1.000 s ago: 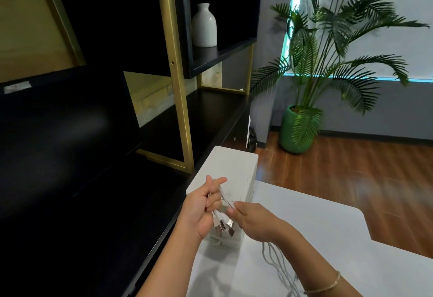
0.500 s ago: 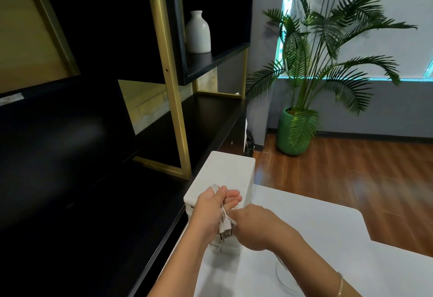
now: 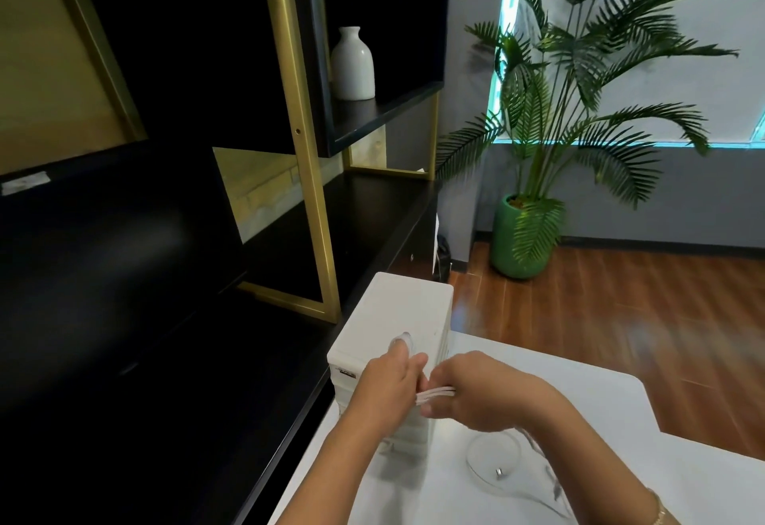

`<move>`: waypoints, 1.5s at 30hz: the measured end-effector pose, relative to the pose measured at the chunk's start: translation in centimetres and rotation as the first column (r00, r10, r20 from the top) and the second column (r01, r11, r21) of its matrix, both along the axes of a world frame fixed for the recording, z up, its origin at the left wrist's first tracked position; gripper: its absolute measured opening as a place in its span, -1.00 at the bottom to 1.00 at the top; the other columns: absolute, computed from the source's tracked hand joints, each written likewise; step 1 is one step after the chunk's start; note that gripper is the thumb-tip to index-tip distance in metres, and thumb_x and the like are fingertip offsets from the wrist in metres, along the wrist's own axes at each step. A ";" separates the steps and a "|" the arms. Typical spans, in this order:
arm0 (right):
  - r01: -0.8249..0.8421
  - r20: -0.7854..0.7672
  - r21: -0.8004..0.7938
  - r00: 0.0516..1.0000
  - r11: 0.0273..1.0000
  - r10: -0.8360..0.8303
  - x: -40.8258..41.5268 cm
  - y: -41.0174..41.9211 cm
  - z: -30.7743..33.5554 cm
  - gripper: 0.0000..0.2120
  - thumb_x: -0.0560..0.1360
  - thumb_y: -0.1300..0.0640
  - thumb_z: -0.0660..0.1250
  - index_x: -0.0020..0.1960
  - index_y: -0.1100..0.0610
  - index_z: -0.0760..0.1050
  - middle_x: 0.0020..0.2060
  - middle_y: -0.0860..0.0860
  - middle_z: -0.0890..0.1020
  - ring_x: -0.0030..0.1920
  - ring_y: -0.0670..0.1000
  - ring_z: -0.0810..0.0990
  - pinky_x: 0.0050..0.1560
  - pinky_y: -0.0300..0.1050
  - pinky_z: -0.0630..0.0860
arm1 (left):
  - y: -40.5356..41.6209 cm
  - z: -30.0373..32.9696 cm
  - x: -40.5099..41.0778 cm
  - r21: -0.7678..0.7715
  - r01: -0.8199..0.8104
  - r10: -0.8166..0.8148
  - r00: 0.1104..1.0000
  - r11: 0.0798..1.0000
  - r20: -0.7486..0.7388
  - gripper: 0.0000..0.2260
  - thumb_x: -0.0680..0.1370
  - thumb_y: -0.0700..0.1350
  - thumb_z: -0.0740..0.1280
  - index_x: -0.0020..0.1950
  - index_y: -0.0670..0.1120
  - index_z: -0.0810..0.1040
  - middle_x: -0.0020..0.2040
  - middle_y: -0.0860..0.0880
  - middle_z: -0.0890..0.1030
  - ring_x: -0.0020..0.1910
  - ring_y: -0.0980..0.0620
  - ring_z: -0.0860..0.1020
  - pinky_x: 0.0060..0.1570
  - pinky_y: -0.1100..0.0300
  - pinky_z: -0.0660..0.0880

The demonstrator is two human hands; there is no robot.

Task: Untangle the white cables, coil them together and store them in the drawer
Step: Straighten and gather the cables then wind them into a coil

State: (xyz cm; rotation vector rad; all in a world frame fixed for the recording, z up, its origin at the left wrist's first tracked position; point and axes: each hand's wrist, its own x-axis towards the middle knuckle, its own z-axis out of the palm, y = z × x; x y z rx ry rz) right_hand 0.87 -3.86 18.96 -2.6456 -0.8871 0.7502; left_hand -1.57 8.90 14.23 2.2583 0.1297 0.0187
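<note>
Nearest the camera, loose loops of the white cables [image 3: 492, 456] lay slack on the white table [image 3: 621, 441], a small metal plug end resting inside one loop, while a short run of parallel strands was drawn taut between the two hands above. The right hand [image 3: 488, 394] was closed around those strands, its fingers curled over them; the left hand [image 3: 389, 383] gripped the other end of the bundle, with a small loop of cable showing above its knuckles. Both hands worked just in front of the white drawer unit [image 3: 393, 317], which stood at the table's far-left corner, its drawers apparently closed, though the hands hid part of its front. The step in hand appeared to be coiling: to do it well, the strands should be kept side by side and under even, light tension, each turn laid to the same size around the left hand, and the slack fed up from the table without letting the plug end snag a loop. Beyond stood a black and gold shelf [image 3: 298, 151] bearing a white vase [image 3: 352, 64], and a potted palm [image 3: 523, 243] on the wooden floor.
</note>
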 end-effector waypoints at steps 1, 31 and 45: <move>0.034 -0.009 0.041 0.999 0.999 -0.034 0.2 -0.3 0.1 -0.79 0.55 -0.07 0.25 -0.07 0.05 0.56 -0.14 0.06 0.60 -0.17 -0.03 0.46 -0.25 -0.25 0.32 | 0.0 0.0 -0.1 -0.007 0.014 -0.014 1.000 1.000 -0.016 -0.84 0.66 -0.03 0.07 0.08 -0.08 0.37 -0.24 0.06 0.51 -0.24 0.10 0.49 -0.19 0.27 0.42; 0.269 0.124 0.728 0.853 0.630 -0.508 1.8 0.9 -3.4 -0.45 0.57 -0.04 0.20 -0.54 0.03 0.13 -0.65 -0.08 0.32 -0.52 -0.09 0.31 -0.42 -0.25 0.17 | -0.5 0.8 -1.1 -0.949 -0.058 -0.230 0.964 0.311 -0.134 -0.62 0.42 0.12 0.21 -0.53 -0.04 0.34 -0.66 0.09 0.17 -0.71 0.19 0.13 -0.66 0.39 0.07; 0.288 0.104 0.801 0.797 0.525 -0.595 1.6 1.6 -3.7 -0.41 0.60 0.10 0.18 -0.59 0.01 0.13 -0.69 -0.12 0.35 -0.53 -0.14 0.38 -0.42 -0.33 0.27 | -1.1 1.0 -1.2 -0.975 -0.091 -0.207 0.969 0.203 -0.134 -0.63 0.49 0.03 0.18 -0.51 -0.06 0.38 -0.69 0.07 0.20 -0.75 0.20 0.14 -0.72 0.40 0.13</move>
